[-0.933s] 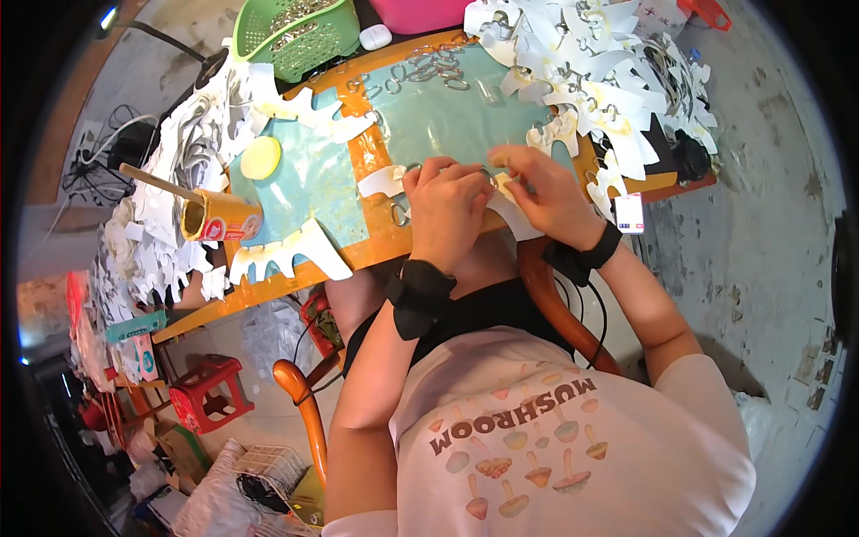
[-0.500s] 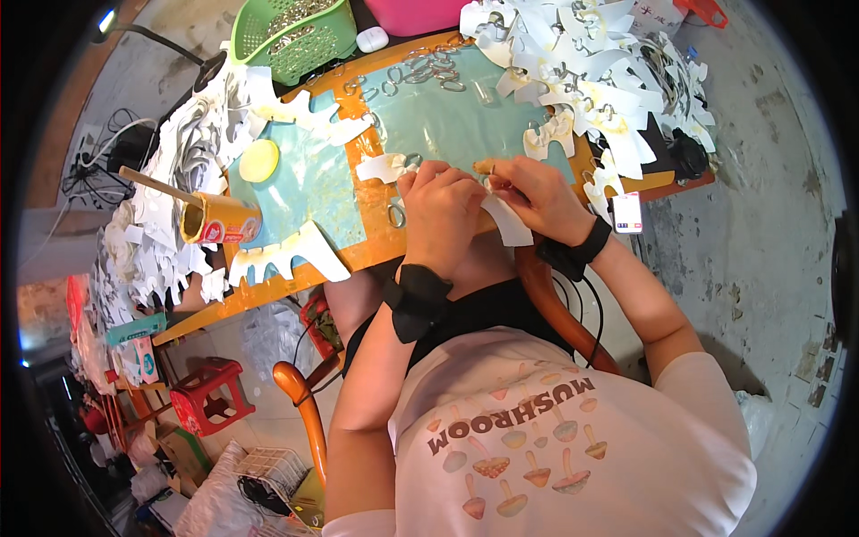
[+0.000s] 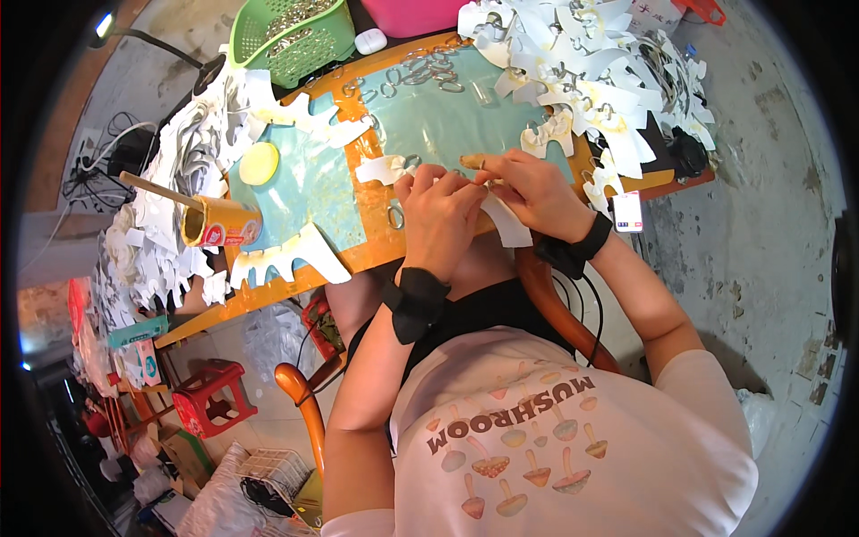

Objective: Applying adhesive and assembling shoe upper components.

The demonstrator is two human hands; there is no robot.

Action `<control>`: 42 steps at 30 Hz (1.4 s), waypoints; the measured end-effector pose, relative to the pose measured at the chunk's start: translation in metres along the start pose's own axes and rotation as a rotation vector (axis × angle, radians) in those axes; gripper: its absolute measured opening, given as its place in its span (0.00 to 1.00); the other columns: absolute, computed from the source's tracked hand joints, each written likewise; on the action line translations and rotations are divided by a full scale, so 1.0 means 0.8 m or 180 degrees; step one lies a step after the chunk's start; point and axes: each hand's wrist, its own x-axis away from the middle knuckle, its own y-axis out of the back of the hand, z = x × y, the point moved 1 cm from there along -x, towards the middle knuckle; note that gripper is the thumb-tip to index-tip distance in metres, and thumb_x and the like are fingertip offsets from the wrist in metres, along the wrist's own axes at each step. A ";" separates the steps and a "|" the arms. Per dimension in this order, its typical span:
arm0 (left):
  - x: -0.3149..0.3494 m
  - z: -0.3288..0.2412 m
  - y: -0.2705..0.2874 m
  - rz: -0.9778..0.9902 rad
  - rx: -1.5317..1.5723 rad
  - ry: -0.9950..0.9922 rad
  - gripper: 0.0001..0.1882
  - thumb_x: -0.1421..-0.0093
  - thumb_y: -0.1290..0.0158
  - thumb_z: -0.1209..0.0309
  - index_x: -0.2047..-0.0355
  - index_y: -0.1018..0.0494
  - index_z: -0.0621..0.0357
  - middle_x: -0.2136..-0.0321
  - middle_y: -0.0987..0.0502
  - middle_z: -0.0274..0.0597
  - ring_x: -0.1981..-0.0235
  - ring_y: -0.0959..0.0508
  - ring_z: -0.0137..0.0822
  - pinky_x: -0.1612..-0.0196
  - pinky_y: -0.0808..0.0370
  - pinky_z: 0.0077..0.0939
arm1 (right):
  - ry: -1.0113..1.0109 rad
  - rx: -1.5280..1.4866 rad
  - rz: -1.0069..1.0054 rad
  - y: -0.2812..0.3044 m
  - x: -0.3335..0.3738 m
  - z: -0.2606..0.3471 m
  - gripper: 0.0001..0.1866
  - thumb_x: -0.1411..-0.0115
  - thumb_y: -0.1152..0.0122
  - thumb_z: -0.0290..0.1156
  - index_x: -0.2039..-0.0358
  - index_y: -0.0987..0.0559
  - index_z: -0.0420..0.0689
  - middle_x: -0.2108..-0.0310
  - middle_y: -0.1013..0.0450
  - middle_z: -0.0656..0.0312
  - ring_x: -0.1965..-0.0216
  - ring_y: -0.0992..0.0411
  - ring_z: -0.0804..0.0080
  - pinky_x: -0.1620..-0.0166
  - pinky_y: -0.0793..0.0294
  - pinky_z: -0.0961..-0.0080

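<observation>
My left hand [image 3: 438, 215] and my right hand [image 3: 534, 195] meet at the table's near edge, fingers curled in a pinch around a white cut-out piece [image 3: 508, 222]. Its plain end hangs down beneath my right hand, while the pinched part is hidden by my fingers. A tan wrap [image 3: 472, 162] covers one fingertip of my right hand. Just beyond my left hand lies another white piece [image 3: 380, 169] with a metal ring [image 3: 412, 162] at its end. A loose metal ring [image 3: 395, 215] rests left of that hand. Both wrists wear black bands.
Several metal rings [image 3: 429, 70] lie on the teal mat [image 3: 447, 125]. A green basket [image 3: 293, 40] holds small metal parts. White cut-outs pile up at left and right. A yellow tub [image 3: 234, 224] with a stick and a round yellow lid [image 3: 259, 164] stand at left.
My right hand's wrapped fingertip has shifted slightly left, toward my left hand. My fingers have moved a little on the white piece, which stays in place.
</observation>
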 end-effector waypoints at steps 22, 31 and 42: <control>-0.005 0.007 0.000 0.0400 -0.0012 -0.0115 0.02 0.48 0.40 0.71 0.76 0.22 0.49 0.63 0.18 0.29 0.49 0.26 0.39 0.48 0.41 0.45 | -0.1143 -0.0882 -0.0703 -0.001 0.019 0.019 0.29 0.48 0.40 0.21 0.45 0.35 0.42 0.71 0.27 0.58 0.68 0.26 0.56 0.67 0.26 0.68; 0.002 0.005 -0.004 0.0131 -0.0021 0.0058 0.04 0.52 0.37 0.71 0.74 0.18 0.46 0.63 0.18 0.28 0.48 0.26 0.39 0.46 0.43 0.47 | -0.1068 -0.0088 -0.0445 -0.010 -0.007 0.030 0.27 0.48 0.40 0.21 0.47 0.35 0.44 0.70 0.26 0.57 0.64 0.25 0.55 0.66 0.26 0.62; 0.001 0.003 -0.006 0.0129 0.0117 0.0075 0.04 0.53 0.39 0.73 0.75 0.21 0.50 0.65 0.20 0.30 0.49 0.26 0.38 0.48 0.41 0.48 | -0.1009 0.0559 0.0103 -0.015 -0.012 0.046 0.27 0.49 0.44 0.17 0.47 0.36 0.41 0.63 0.25 0.48 0.59 0.26 0.47 0.61 0.26 0.57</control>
